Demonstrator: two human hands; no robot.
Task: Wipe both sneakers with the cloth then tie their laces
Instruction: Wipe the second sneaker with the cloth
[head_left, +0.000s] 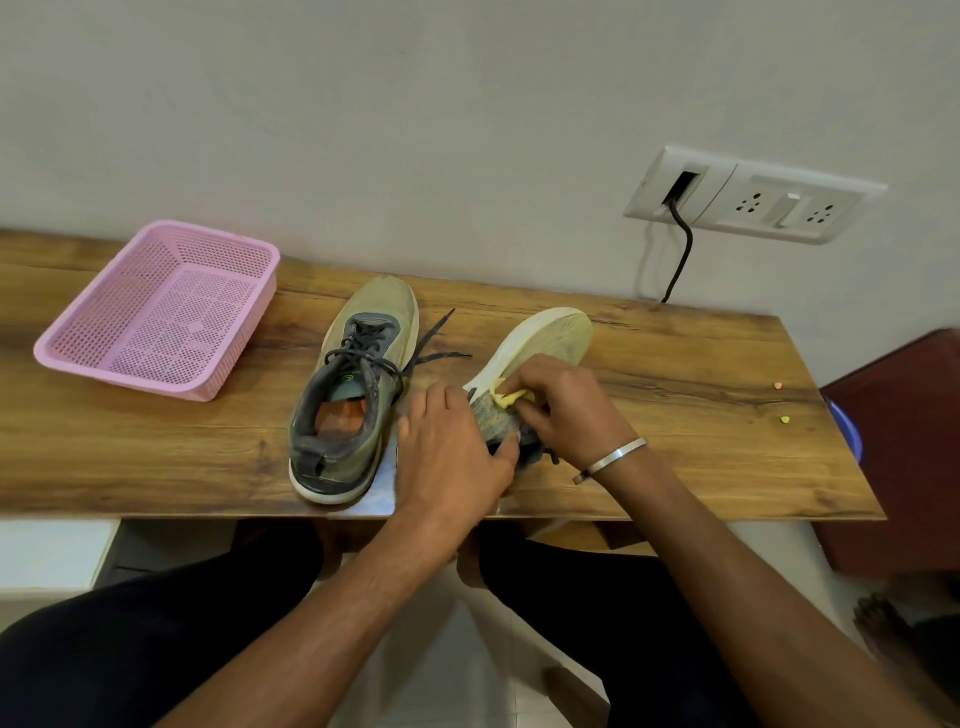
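Nearest: person's legs in dark trousers under the table edge, both forearms reaching fwd. Left hand (451, 453) grips the heel end of the tipped sneaker (540, 345), fingers curled round its grey collar, steadying it. Right hand (563, 410), w/ a metal bangle (613, 460) on the wrist, has fingers bunched on a yellow cloth (511, 398), pressing it against that shoe's side near the white midsole. This sneaker lies on its side, pale sole facing right/up, toe pointing away. Just left of it the other sneaker (353, 389) stands upright on the wooden table (701, 415), laces (431, 345) loose & trailing right. Further left, a pink basket (161, 309). On the wall behind, a socket panel (753, 195) w/ a black cable (681, 254) hanging.
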